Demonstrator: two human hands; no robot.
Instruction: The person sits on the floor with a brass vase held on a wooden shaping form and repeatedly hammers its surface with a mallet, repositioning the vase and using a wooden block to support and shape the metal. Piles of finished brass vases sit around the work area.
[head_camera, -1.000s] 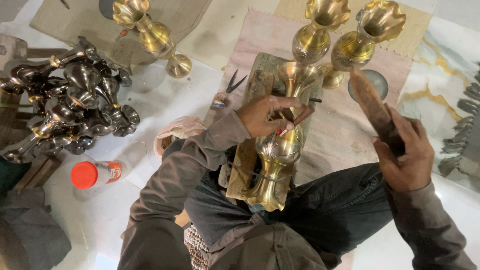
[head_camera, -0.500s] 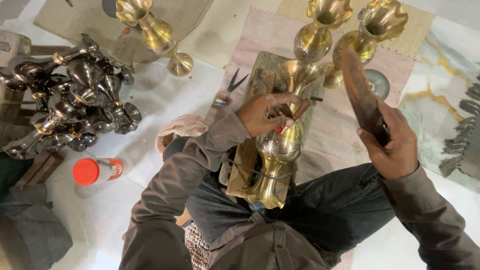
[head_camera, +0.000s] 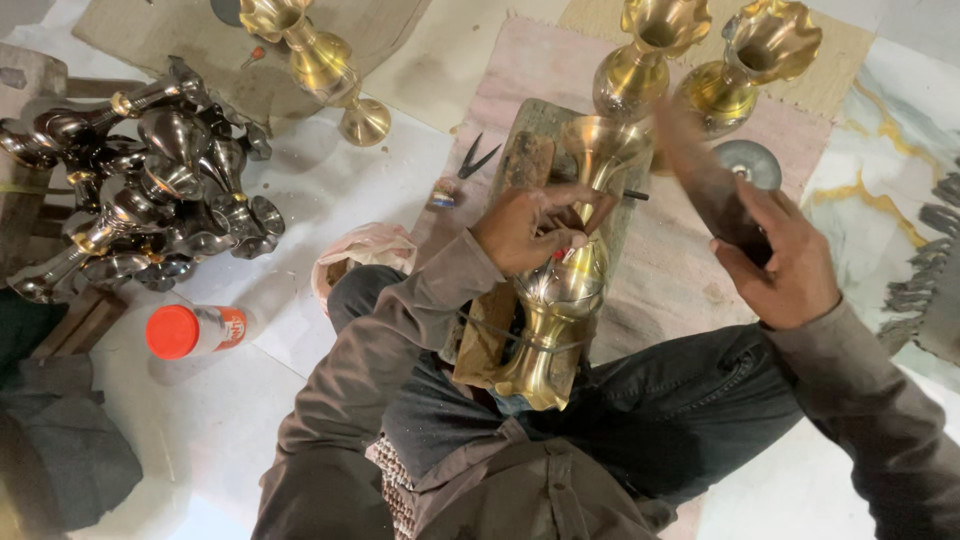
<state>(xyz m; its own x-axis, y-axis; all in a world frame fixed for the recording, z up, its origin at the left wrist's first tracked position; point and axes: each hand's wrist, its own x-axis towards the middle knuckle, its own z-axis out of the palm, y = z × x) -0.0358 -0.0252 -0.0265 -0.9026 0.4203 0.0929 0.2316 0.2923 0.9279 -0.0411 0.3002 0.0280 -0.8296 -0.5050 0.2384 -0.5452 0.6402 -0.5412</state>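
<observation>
Head view: the person sits on the floor with a brass vase (head_camera: 565, 300) lying lengthwise on a worn wooden board (head_camera: 520, 170) that rests across the lap. The left hand (head_camera: 530, 228) is closed on the vase's middle, fingers curled over the bulge, and pinches a thin tool with a reddish tip (head_camera: 562, 250) against the metal; the exact kind of tool is too small to tell. The vase's flared mouth points away from the body, just beyond that hand, and its foot lies nearer the body, below that hand.

The right hand (head_camera: 775, 255) is raised off to the right of the vase, well apart from it, gripping the end of a dark wooden mallet (head_camera: 700, 175) that is blurred with motion. Just beyond this hand a small round metal disc (head_camera: 747, 163) lies on a pink mat (head_camera: 545, 70).

Beyond both hands stand two upright brass vases with scalloped rims (head_camera: 690, 55). Left of the left hand, a small pair of dark shears (head_camera: 478, 160) lies near the board's edge. Farther left, another brass vase (head_camera: 310, 60) lies tipped on the white floor (head_camera: 230, 420), and a heap of dark unpolished vases (head_camera: 140, 190) sits beyond it. A plastic bottle with a red cap (head_camera: 195, 330) lies below that heap, and a crumpled pinkish cloth (head_camera: 365, 255) sits just beside the left forearm.
</observation>
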